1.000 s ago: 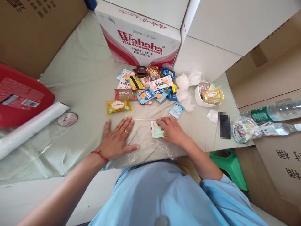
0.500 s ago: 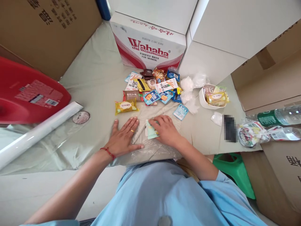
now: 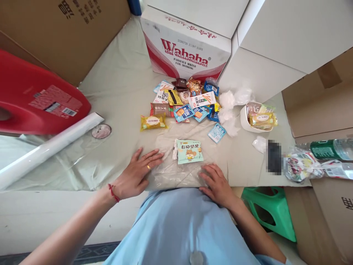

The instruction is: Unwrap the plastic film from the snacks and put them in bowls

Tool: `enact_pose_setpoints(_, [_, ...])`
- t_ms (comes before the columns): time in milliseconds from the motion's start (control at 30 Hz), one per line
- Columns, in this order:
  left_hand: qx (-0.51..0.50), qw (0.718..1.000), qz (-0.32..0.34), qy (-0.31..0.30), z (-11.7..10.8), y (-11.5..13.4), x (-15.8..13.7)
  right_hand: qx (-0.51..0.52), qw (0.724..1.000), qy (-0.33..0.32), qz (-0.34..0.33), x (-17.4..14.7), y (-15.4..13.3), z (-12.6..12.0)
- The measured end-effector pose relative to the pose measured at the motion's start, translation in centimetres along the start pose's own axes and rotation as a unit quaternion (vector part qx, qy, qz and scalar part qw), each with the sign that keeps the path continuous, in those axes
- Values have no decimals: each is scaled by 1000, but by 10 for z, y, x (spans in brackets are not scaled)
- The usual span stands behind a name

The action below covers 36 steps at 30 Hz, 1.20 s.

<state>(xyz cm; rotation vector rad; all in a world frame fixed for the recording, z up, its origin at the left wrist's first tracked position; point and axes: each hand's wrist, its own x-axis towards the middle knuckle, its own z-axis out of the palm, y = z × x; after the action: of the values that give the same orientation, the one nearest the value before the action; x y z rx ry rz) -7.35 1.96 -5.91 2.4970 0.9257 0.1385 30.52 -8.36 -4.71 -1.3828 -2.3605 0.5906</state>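
Note:
A mint-green snack packet (image 3: 190, 151) with a squirrel picture lies on a clear plastic bag (image 3: 168, 176) spread flat on the table. Part of a white packet (image 3: 175, 149) peeks out from under its left side. To the left, my left hand (image 3: 139, 171) is open, its fingers reaching over the bag's left edge. My right hand (image 3: 216, 184) is open at the bag's lower right, fingers apart and holding nothing. Beyond the bag, a yellow-wrapped snack (image 3: 153, 122) and a blue snack packet (image 3: 216, 133) lie apart from a pile of mixed snack packets (image 3: 183, 111).
Behind the pile stands a Wahaba-style water carton (image 3: 187, 51). Crumpled clear bags (image 3: 227, 110) and a white bowl of snacks (image 3: 248, 123) sit to the right, then bottles (image 3: 322, 149). A red jug (image 3: 55, 99) and a white roll (image 3: 49, 151) occupy the left.
My right hand has let go of the green packet and drawn back toward the table's front edge, uncovering it. My left hand has shifted slightly left. The view has tilted.

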Motion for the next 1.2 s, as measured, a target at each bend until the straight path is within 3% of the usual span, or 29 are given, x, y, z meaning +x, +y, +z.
enact_pose_setpoints(100, [-4,1000,-16,8,0,-6,4,40,999,20,8,1,-2,8])
enact_pose_setpoints(300, [-41,994,-58,83,-3,-9,36,172,983,38,58,58,11,-40])
enact_pose_setpoints(400, [-60,983,-116,128,-6,-5,54,196,971,26,132,87,34,-51])
enact_pose_setpoints(500, [-52,964,-210,153,-5,1,69,160,961,-8,224,104,57,-47])
enact_pose_setpoints(567, [-30,948,-270,167,-2,5,76,74,964,-47,251,110,66,-45])
enact_pose_setpoints(700, [7,910,-331,249,5,8,81,-81,964,-77,239,120,64,-57])
enact_pose_setpoints(833, [36,870,-329,366,2,16,74,-103,979,-7,173,146,57,-70])
enact_pose_setpoints(900, [57,868,-298,393,-2,28,70,-111,985,1,135,165,56,-67])
enact_pose_setpoints(967, [73,892,-238,377,-3,45,70,-125,985,-21,114,184,55,-58])
enact_pose_setpoints(1067, [84,946,-131,284,2,69,80,-137,981,-71,119,209,54,-44])
enact_pose_setpoints(1200, [102,971,-115,184,12,78,105,-65,973,-146,166,228,54,-40])
